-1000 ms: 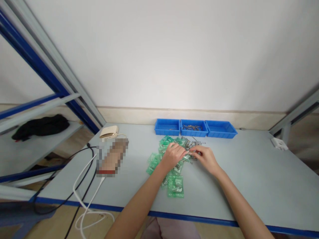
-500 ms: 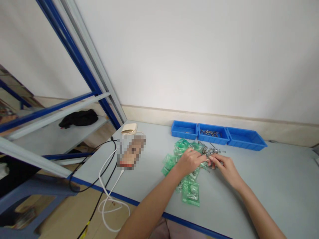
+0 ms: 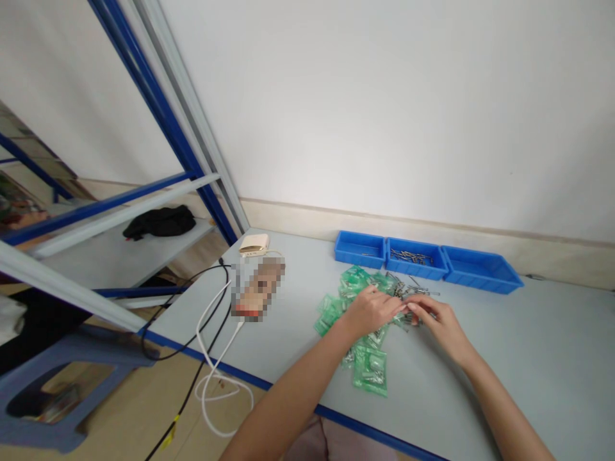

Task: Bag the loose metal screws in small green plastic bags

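My left hand [image 3: 373, 312] hovers over the heap, its fingers bent together and pointing right. Close against its fingertips is my right hand [image 3: 439, 318], with thumb and forefinger pinched. Whatever lies between the fingers is too small to make out. Beneath and behind both hands is a loose pile of thin metal screws or pins [image 3: 423, 290]. Green transparent bags [image 3: 331, 312] with small metal parts in them lie around my left hand. Nearer the table's front edge, one such green bag [image 3: 369, 371] lies flat.
Three blue bins stand in a row by the wall: a left bin [image 3: 360, 261], a middle bin [image 3: 416, 272] holding metal pieces, and a right bin [image 3: 483, 282]. On the left are a pixelated phone-like object [image 3: 261, 288], a cream box [image 3: 254, 244] and a white cable [image 3: 207, 358].
The camera view has shifted slightly. My fingertips have drawn closer together over the pile; the reddish tips seen between them before are now mostly covered. Bags and bins stay put.
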A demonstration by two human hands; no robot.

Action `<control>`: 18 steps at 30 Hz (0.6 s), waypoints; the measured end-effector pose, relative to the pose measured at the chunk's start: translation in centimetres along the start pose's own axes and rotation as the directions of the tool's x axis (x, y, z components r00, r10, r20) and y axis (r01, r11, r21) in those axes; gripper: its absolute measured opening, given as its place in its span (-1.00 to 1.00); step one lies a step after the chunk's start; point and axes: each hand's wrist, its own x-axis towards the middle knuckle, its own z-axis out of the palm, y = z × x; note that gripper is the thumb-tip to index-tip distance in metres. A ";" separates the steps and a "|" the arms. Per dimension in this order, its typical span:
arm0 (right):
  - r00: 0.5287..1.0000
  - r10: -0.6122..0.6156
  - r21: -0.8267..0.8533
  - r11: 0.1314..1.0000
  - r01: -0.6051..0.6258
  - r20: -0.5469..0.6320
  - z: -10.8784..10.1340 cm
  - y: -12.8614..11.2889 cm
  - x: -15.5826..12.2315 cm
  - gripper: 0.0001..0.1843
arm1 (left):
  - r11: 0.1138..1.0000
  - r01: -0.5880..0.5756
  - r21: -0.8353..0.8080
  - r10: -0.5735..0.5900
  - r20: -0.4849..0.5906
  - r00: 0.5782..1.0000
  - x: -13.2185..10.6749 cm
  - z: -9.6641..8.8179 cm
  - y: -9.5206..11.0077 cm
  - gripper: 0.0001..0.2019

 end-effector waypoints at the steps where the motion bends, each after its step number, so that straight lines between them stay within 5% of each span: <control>1: 1.000 0.007 0.015 1.000 -0.007 -0.018 0.0 0.0 0.0 -0.60 | 1.000 0.007 0.000 -0.007 -0.004 1.000 0.0 0.0 0.0 -0.74; 18: 0.998 -0.009 -0.007 1.000 0.009 -0.055 0.5 0.5 -0.1 -0.64 | 0.994 0.104 -0.017 -0.105 -0.095 0.990 0.0 0.5 -0.3 -0.80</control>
